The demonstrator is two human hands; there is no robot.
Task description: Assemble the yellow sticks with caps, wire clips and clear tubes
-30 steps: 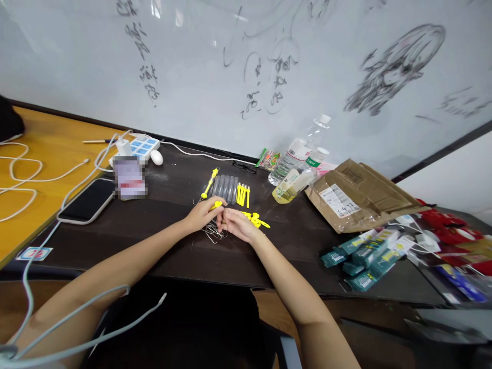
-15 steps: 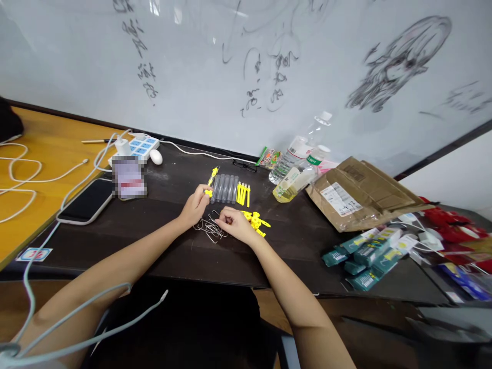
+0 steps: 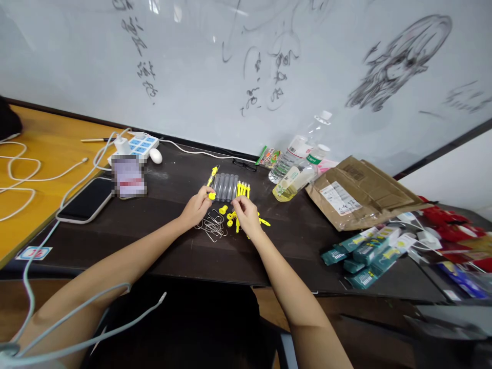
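Note:
My left hand [image 3: 197, 209] is closed, with a small yellow plastic piece [image 3: 211, 196] between thumb and fingertips. My right hand [image 3: 248, 215] is over the loose yellow plastic parts [image 3: 229, 219], its fingertips pinched together near the lower ends of the tubes; whatever they hold is too small to make out. Clear plastic tubes [image 3: 225, 187] lie side by side in a row. On their left is a yellow piece with a thin metal tip [image 3: 212, 175], and on their right several yellow sticks [image 3: 243, 189]. Bent metal wire hooks [image 3: 212, 225] lie in a tangled pile between my hands.
Two bottles [image 3: 298, 177], a cardboard parcel [image 3: 357, 197] and green boxes [image 3: 371, 253] occupy the right side. To the left are a phone [image 3: 86, 201], a blurred-out device [image 3: 129, 177], a power strip [image 3: 142, 147] and cables. A whiteboard [image 3: 192, 66] rises behind the table.
My right hand has moved from the wire hooks up and right to the yellow parts, uncovering some yellow pieces beside the hooks. My left hand has barely moved.

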